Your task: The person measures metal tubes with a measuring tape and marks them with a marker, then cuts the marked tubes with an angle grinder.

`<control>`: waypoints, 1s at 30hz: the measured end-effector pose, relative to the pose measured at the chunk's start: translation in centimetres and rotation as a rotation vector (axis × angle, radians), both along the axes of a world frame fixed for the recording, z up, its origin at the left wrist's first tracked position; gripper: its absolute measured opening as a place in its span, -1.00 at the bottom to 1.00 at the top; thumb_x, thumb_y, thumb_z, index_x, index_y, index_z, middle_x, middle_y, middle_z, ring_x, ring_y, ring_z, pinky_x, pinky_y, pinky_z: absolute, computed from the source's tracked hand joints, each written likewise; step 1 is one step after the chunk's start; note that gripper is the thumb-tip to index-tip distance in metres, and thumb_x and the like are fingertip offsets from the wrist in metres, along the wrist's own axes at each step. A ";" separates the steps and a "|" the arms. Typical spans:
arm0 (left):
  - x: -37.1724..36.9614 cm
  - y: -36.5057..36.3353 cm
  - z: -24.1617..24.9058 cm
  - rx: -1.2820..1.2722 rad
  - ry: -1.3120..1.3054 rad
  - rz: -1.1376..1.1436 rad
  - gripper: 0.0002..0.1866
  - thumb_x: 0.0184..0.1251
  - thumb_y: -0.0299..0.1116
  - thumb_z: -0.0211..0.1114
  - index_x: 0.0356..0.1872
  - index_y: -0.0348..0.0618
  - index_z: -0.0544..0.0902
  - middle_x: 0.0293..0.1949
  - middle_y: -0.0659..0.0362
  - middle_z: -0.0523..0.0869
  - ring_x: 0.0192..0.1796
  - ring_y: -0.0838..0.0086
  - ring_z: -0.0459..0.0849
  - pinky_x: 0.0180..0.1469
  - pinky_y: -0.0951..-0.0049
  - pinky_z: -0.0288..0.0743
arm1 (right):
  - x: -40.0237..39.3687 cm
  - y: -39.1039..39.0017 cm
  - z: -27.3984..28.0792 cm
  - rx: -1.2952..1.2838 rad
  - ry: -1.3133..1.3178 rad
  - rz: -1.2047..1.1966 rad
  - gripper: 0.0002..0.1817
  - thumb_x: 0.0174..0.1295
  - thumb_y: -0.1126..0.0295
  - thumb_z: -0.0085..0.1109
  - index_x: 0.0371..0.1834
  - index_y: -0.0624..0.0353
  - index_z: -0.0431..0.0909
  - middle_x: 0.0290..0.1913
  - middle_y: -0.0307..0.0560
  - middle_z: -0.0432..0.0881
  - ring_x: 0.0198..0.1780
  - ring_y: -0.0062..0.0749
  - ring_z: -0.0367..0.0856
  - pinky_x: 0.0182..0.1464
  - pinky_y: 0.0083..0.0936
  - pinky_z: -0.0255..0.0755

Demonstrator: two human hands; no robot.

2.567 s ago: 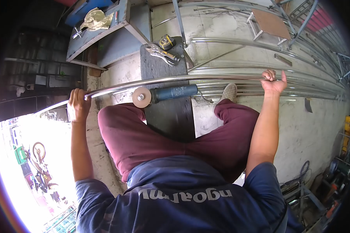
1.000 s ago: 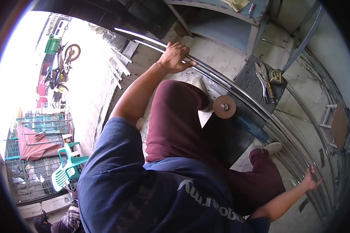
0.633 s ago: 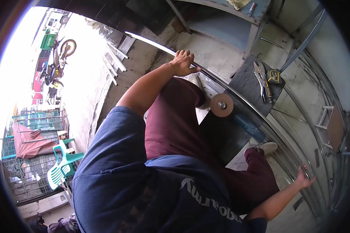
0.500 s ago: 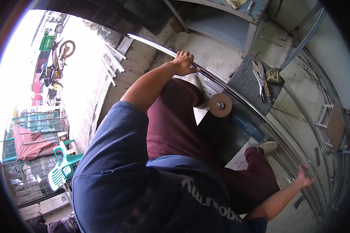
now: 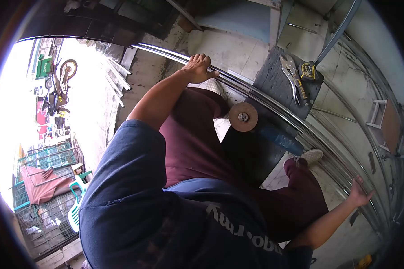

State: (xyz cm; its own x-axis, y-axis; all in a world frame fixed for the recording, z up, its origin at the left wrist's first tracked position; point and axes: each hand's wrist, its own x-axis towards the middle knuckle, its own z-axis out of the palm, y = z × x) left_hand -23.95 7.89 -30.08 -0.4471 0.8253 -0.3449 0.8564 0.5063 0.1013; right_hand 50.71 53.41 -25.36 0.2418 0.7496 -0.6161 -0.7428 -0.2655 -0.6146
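Note:
Long, shiny metal tubes (image 5: 274, 107) run from the upper left to the lower right, curved by the wide lens. My left hand (image 5: 199, 68) is wrapped over them near their upper-left end, thumb below. Farther down at the right, my right hand (image 5: 360, 193) holds the tubes from the side, fingers bent round them. Below the tubes, between my legs, lies a blue power tool (image 5: 280, 139) with a round brown disc (image 5: 243, 117). Beyond the tubes, locking pliers (image 5: 293, 80) and a tape measure (image 5: 307, 70) rest on a dark board (image 5: 268, 71).
More metal lengths (image 5: 334, 168) lie on the floor at the right, near my shoe (image 5: 310, 156). A small stool (image 5: 388, 127) stands at the far right. Cut pieces (image 5: 116, 78), a motorcycle (image 5: 58, 89) and wire cages (image 5: 49, 219) are at the left.
The view has shifted, and most surroundings appear farther left. At the upper left the tube ends now show as separate lengths. Both hands remain on the tubes.

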 end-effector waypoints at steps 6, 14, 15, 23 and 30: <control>-0.2 -0.6 0.1 -0.006 -0.013 0.012 -0.19 0.58 0.43 0.30 0.18 -0.31 0.62 0.18 -0.16 0.61 0.38 -0.08 0.56 0.53 -0.09 0.34 | 2.2 1.8 -3.0 -0.023 -0.036 0.110 0.08 0.54 0.10 0.32 0.82 0.45 -0.18 0.24 0.20 0.26 0.28 0.08 0.34 0.57 0.21 0.15; -0.3 -1.2 0.6 -0.015 0.007 0.033 -0.16 0.56 0.43 0.32 0.22 -0.34 0.63 0.21 -0.18 0.62 0.42 -0.11 0.55 0.56 -0.10 0.32 | -1.6 0.8 -2.6 -0.261 -0.045 0.018 0.22 0.46 0.07 0.39 0.92 0.19 -0.31 0.06 0.08 0.23 0.03 -0.05 0.30 0.26 0.10 0.29; -0.5 -1.3 0.5 -0.017 0.007 0.031 -0.16 0.56 0.43 0.32 0.21 -0.33 0.63 0.21 -0.18 0.62 0.41 -0.12 0.55 0.56 -0.10 0.32 | -1.6 0.7 -2.8 -0.268 -0.035 0.019 0.24 0.45 0.08 0.40 0.93 0.15 -0.34 0.05 0.07 0.23 0.03 -0.06 0.30 0.25 0.09 0.30; -1.0 -1.3 0.3 -0.044 -0.012 0.029 0.00 0.54 0.55 0.23 0.30 -0.42 0.65 0.24 -0.24 0.66 0.43 -0.14 0.56 0.59 -0.11 0.31 | -1.9 0.7 -3.0 -0.292 -0.029 0.020 0.31 0.43 0.10 0.42 0.95 0.11 -0.44 0.04 0.01 0.19 0.01 -0.09 0.27 0.27 0.07 0.28; -1.5 -1.0 -0.6 -0.036 -0.021 0.024 -0.02 0.56 0.55 0.21 0.29 -0.40 0.66 0.24 -0.25 0.64 0.45 -0.12 0.54 0.61 -0.10 0.28 | -1.2 1.3 -3.5 -0.274 -0.045 -0.032 -0.06 0.37 0.06 0.49 0.48 0.49 0.10 0.05 0.05 0.19 0.08 -0.03 0.31 0.43 0.16 0.29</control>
